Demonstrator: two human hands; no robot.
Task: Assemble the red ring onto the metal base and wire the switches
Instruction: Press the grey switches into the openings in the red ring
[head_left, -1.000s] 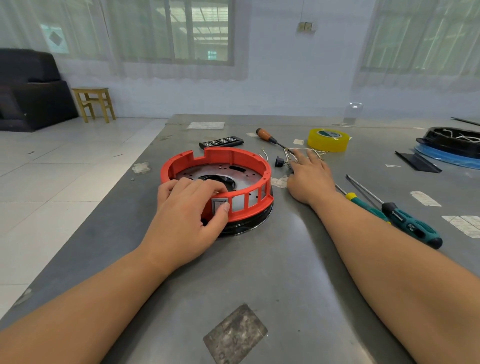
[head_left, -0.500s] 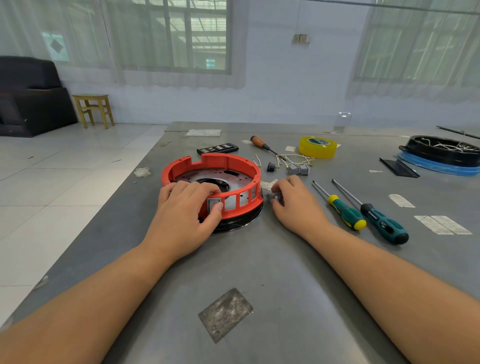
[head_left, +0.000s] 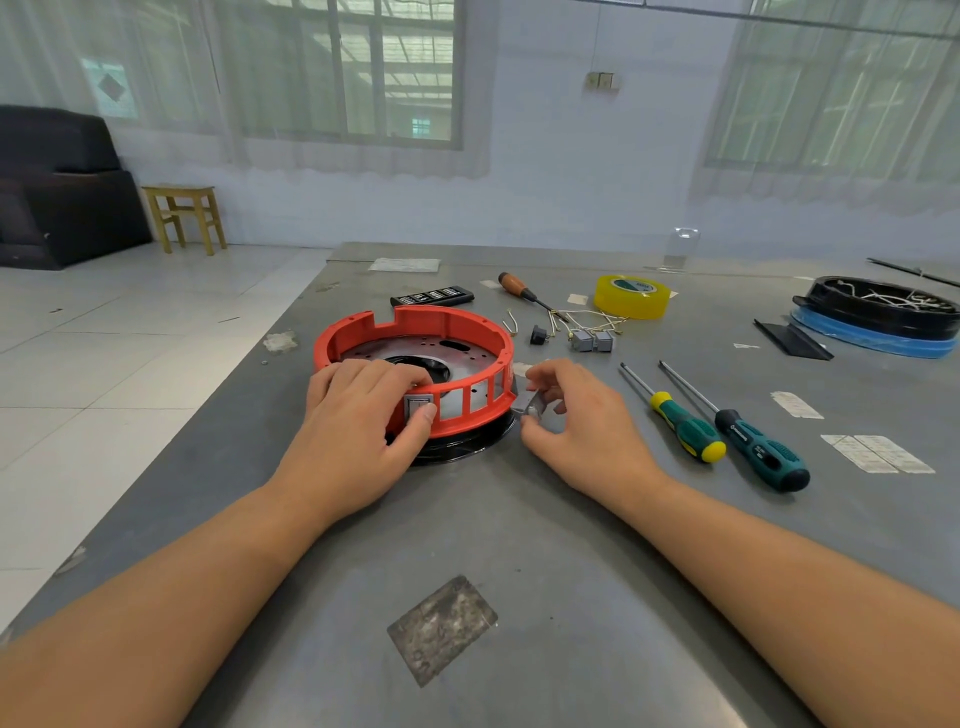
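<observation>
The left hand (head_left: 358, 436) is gripping the red ring's (head_left: 415, 332) near rim, thumb pressing a seated grey switch (head_left: 418, 404). The right hand (head_left: 576, 421) is pinching another switch (head_left: 531, 404) just beside the ring's right side, near the table's (head_left: 519, 545) left edge.

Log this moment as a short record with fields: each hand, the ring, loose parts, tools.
left hand: grips the near wall of the red ring, thumb on a grey switch seated in a slot
right hand: pinches a second grey switch beside the ring's right side
ring: sits on the metal base
loose parts: two grey switches and wires behind the ring
tools: two green-handled screwdrivers, orange-handled screwdriver, yellow tape roll
</observation>
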